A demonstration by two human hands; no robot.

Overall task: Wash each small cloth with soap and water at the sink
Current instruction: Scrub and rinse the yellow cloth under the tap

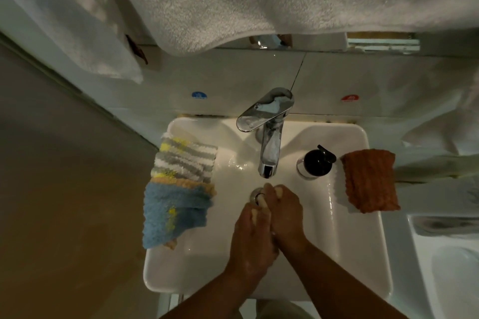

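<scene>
Two bare hands meet over the white sink (197, 267), just near of the chrome tap (269, 147). The left hand (250, 238) and the right hand (285, 215) are pressed against each other, fingers pointing to the far side and partly covering the drain (255, 193). On the left rim lie a grey, white and yellow striped cloth (185, 159) and, touching it on the near side, a blue cloth (173, 210) (peach-edged, with a yellow patch). On the right rim lies an orange cloth (370, 181), just beside a black-topped soap dispenser (317, 162). A white towel (259, 0) hangs above on the far side.
</scene>
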